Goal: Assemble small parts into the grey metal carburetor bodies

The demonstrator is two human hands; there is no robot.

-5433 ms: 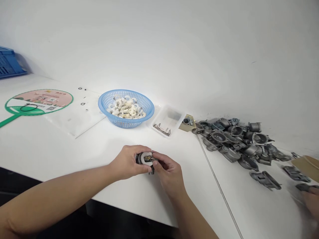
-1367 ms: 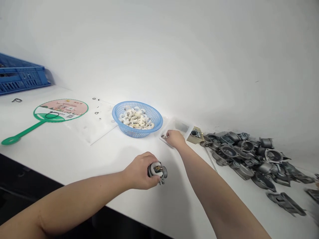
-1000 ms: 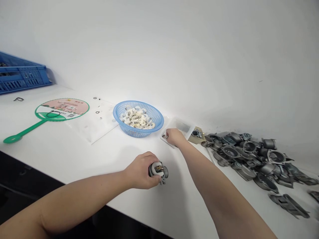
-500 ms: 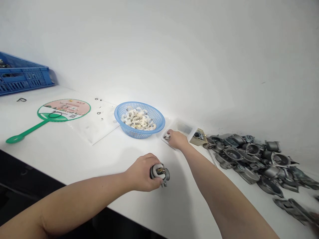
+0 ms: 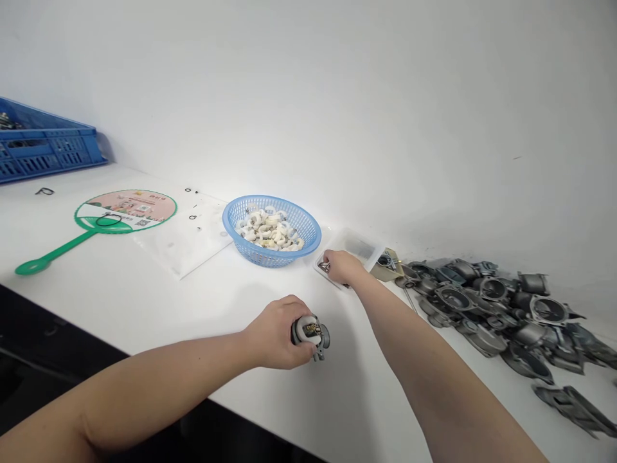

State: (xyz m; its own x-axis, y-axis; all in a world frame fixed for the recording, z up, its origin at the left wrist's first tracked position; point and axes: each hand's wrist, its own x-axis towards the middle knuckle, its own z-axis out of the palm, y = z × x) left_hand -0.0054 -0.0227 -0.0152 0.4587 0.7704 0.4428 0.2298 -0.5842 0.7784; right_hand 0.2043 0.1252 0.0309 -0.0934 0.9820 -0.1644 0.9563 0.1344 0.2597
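My left hand is wrapped round a grey metal carburetor body, just above the white table. A white ring-shaped float and brass parts show on its upturned side. Farther off, my right hand reaches into a clear plastic box that holds small metal pins. Its fingers are bent together among the pins; what they pinch is too small to make out. Beside the box stands a blue basket full of white floats.
Grey metal carburetor parts lie heaped at the right, next to a small tan box. On the left are a green-handled fan, a clear plastic bag with small rings, and a blue crate by the wall.
My right hand's fingers shift slightly among the pins. At the lower right edge, a blurred hand on a metal part is gone and the part lies there. My left hand keeps its hold.
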